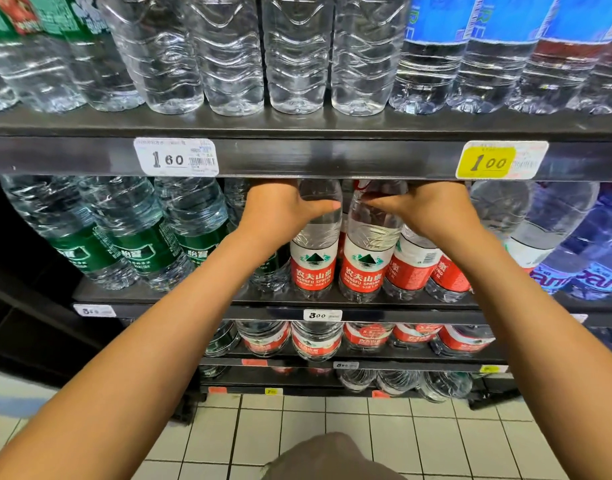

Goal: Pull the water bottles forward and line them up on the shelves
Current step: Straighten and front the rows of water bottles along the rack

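On the second shelf, left hand and right hand each grip a full, likely heavy, slippery red-labelled water bottle at its shoulder.

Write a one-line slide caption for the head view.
Both hands grip red-labelled water bottles on the second shelf.

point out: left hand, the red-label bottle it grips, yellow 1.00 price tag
left hand (278,209): head view, back of the hand.
red-label bottle (313,268): head view, its label.
yellow price tag (488,163): head view, the printed number.
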Demonstrator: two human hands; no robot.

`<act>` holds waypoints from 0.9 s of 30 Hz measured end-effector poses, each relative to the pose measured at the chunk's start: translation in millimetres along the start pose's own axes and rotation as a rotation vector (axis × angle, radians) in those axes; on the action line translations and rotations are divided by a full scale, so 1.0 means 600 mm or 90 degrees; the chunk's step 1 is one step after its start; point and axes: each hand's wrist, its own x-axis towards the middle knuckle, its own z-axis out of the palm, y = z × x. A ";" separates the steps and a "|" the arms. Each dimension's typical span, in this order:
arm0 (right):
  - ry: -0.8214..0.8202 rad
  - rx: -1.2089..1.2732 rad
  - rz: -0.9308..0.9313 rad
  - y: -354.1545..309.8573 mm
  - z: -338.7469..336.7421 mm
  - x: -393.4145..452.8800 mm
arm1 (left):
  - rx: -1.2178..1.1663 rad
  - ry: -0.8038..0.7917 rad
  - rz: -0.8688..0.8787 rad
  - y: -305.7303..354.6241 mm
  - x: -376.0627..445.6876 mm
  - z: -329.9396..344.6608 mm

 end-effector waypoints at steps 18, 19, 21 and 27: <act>0.037 0.084 -0.023 0.018 0.016 0.007 | 0.008 -0.201 -0.102 -0.016 0.016 -0.015; 0.032 0.082 -0.018 0.018 0.017 0.008 | -0.001 -0.205 -0.103 -0.018 0.017 -0.015; 0.030 0.072 -0.020 0.018 0.018 0.008 | -0.021 -0.213 -0.108 -0.019 0.019 -0.016; 0.032 0.061 -0.028 0.016 0.016 0.009 | -0.030 -0.265 -0.138 -0.024 0.032 -0.025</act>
